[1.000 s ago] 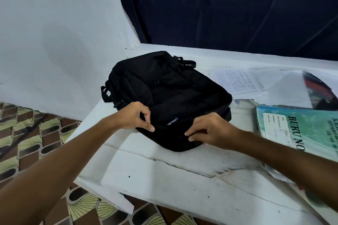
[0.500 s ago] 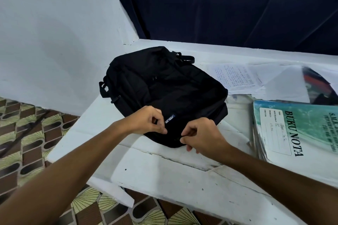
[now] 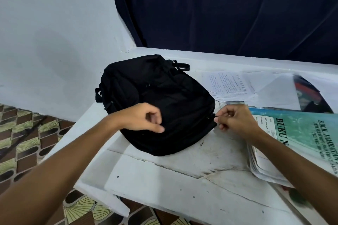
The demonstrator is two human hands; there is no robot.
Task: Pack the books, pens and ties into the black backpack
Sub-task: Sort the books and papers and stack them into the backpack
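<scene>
The black backpack [image 3: 157, 100] lies flat on the white table [image 3: 182, 179], its top handle toward the far wall. My left hand [image 3: 144, 117] rests on the bag's near left part, thumb and fingers pinching the black fabric. At the bag's right edge my right hand [image 3: 236, 118] pinches a small black zipper pull. A green book [image 3: 311, 137] titled "BUKU NOTA" lies on a stack of papers to the right of the bag. No pens or ties show.
Handwritten sheets and loose white papers [image 3: 237, 86] lie behind the book, with a dark printed sheet [image 3: 311, 97] at the far right. A dark curtain [image 3: 228, 9] hangs behind the table. The patterned floor [image 3: 22, 142] drops off to the left.
My right hand has slid from the bag's near front edge to its right edge, holding the zipper pull. My left hand stays on the bag's near part.
</scene>
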